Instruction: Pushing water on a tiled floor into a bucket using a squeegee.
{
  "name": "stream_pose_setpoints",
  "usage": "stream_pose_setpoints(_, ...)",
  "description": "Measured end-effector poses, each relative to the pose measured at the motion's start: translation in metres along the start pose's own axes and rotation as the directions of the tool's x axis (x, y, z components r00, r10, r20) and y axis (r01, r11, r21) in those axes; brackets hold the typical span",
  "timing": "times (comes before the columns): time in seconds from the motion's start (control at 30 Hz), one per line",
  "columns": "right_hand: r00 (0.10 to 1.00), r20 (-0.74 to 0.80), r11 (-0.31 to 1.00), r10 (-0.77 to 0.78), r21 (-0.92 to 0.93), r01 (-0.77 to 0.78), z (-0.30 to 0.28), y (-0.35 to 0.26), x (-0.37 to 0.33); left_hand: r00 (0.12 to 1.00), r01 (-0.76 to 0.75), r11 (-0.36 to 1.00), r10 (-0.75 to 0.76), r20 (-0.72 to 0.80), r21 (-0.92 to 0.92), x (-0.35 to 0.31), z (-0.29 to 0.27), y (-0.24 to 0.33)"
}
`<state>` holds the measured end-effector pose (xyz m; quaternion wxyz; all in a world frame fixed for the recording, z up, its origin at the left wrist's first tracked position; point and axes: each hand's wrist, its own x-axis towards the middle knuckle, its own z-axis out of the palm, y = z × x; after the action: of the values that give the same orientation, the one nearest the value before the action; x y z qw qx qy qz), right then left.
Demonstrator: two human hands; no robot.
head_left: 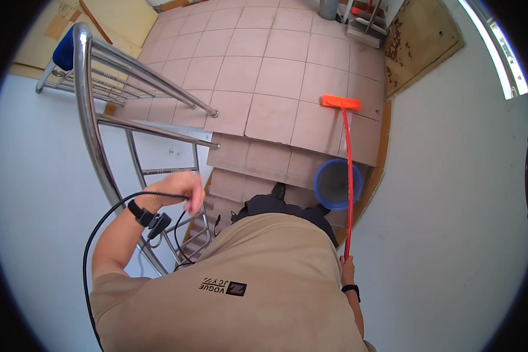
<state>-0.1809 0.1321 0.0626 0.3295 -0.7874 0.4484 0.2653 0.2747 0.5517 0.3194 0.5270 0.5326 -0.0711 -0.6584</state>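
My left hand (189, 192) is raised beside the metal stair railing, fingers closed around a thin black cable (102, 222). That cable loops out past my forearm and hangs down again below the hand. At the right, my right hand (347, 270) grips the lower end of a mop's red handle (349, 188). The mop's flat orange head (341, 103) rests on the tiled landing ahead. Beneath the handle, a round blue bucket (318, 193) stands on the steps near my feet; its inside looks grey.
A shiny metal railing (87, 111) runs along the left, with a blue cloth (64, 51) at its far end. Tiled steps (252, 155) lead up to the landing. A dustpan (366, 32) and a grey container (328, 9) stand at the far right, near a stained panel (422, 44).
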Motion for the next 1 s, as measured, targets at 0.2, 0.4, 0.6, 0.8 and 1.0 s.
stream_pose_setpoints(0.2,0.991,0.051,0.971,0.124,0.200,-0.131,0.037,0.051,-0.007,0.653,0.308,0.358,-0.754,0.078,0.882,-0.030,0.028,-0.104)
stream_pose_setpoints(0.4,0.994,0.079,0.972,0.079,0.216,-0.094,0.036,0.027,-0.018,0.658,0.753,0.566,-0.656,-0.369,0.337,-0.083,0.027,-0.289)
stream_pose_setpoints(0.6,0.992,0.105,0.977,0.065,0.193,-0.085,0.017,0.037,-0.006,0.700,0.385,0.424,-0.713,0.040,0.820,0.096,-0.006,-0.091)
stream_pose_setpoints(0.8,0.998,0.059,0.999,0.031,0.019,-0.032,-0.016,0.021,-0.009,0.913,0.162,-0.386,-0.291,-0.286,0.908,0.200,-0.097,0.003)
stream_pose_setpoints(1.0,0.994,0.067,0.994,0.089,0.054,-0.092,-0.020,0.005,-0.028,0.934,-0.077,0.504,0.339,-0.116,0.860,0.414,0.015,-0.010)
